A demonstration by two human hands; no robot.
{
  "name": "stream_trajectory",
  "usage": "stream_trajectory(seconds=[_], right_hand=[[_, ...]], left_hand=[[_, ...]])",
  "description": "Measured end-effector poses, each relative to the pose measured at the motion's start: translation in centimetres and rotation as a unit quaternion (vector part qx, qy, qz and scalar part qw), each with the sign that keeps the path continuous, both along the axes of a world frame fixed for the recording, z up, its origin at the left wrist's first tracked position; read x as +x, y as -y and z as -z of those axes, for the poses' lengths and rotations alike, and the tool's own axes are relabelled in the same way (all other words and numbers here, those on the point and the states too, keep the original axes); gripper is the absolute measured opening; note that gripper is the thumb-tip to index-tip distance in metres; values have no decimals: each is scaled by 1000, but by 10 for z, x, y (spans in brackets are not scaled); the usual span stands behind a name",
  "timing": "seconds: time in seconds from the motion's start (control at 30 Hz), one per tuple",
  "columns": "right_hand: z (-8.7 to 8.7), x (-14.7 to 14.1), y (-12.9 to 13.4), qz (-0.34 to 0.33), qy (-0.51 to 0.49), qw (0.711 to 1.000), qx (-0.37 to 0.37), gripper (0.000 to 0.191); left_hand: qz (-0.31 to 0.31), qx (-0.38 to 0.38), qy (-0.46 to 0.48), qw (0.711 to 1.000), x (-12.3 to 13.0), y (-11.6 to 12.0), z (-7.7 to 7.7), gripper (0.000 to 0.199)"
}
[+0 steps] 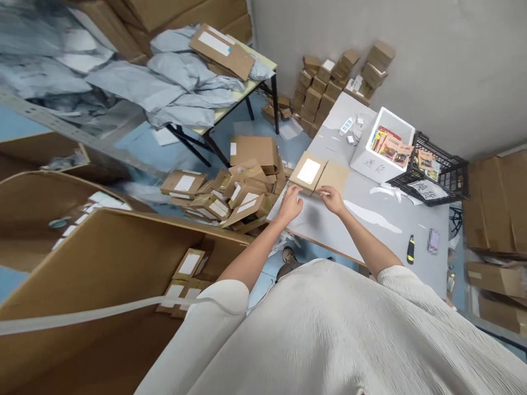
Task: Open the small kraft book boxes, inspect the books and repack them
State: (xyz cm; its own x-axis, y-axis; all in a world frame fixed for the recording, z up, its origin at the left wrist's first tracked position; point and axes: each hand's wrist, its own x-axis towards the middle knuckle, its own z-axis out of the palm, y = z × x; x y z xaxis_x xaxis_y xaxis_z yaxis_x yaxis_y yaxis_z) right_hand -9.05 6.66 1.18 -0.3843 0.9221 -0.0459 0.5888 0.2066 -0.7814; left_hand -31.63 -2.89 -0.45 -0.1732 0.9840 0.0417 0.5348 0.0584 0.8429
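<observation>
Pale wall (444,66) behind a grey worktop (428,219), with stacked boxes (313,99) beyond the far end. Near the worktop's left edge, a brown box (298,174) with a white label (308,170) on top; just to the right, a plain panel (335,176), cannot tell whether flap or separate piece. Left hand (291,203) at the near edge of the box, right hand (331,199) at the near edge of the panel, fingers of both bent and apparently touching cardboard; cannot tell either grip as open or closed. Judging by looks, labelling done on this box, panel lying uncovered, anything left to do there not shown. Untouched on the worktop: bin (370,164), crate (458,178), cutter (410,250). Labelled boxes heaped on the floor (10,280), others inside a carton (135,258), seemingly finished.
</observation>
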Motion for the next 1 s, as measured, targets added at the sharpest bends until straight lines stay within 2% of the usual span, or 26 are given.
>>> stream_trajectory(seconds=[0.13, 0.23, 0.37, 0.5, 0.7, 0.8, 0.9, 1.0], right_hand=[[-1, 40, 2, 55, 9, 998, -12, 27], [5, 66, 0, 83, 11, 996, -24, 22], [19, 88, -9, 91, 18, 994, -62, 24], [33, 97, -20, 71, 15, 992, -102, 27], [49, 102, -31, 42, -30, 987, -152, 29], [53, 109, -34, 53, -54, 984, -163, 37], [54, 121, -35, 74, -60, 982, -161, 44], [49, 136, -31, 87, -65, 981, -158, 43]], left_hand=[[48, -3, 7, 999, 35, -26, 1, 46], [67, -10, -1, 998, 55, -46, 6, 48], [60, -28, -24, 998, 74, -72, 15, 52], [36, -61, -35, 997, 85, -87, 24, 46], [-22, -112, -61, 992, 94, -92, 31, 44], [-42, -135, -41, 989, 100, -90, 31, 47], [-65, -144, 0, 987, 114, -85, 33, 47], [-93, -139, 28, 986, 133, -76, 34, 44]])
